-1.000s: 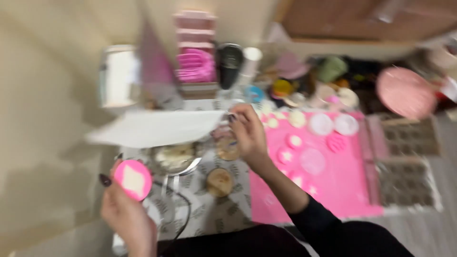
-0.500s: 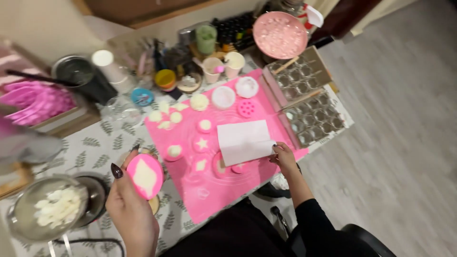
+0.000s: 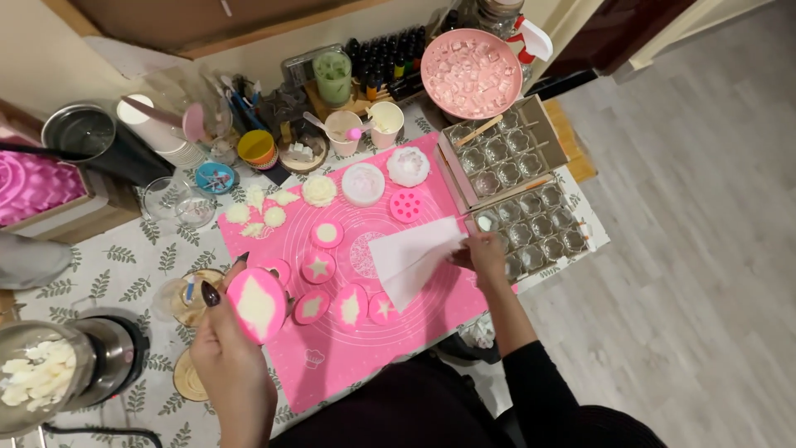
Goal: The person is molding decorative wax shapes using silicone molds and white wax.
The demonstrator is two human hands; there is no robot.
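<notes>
My left hand holds up a round pink mould filled with white wax, above the near left part of the pink silicone mat. My right hand grips the right edge of a white sheet of paper that lies folded over the mat's right side. Several small pink moulds with white star and oval fillings sit on the mat between my hands.
Clear plastic cavity trays lie right of the mat. A pink bowl, cups, bottles and white wax shapes crowd the back. A pot with white chunks stands at the near left. The grey wood floor lies to the right.
The camera view has swung and steadied over the table. My right hand carried the white paper from the left side over to the mat's right side. My left hand kept the pink mould.
</notes>
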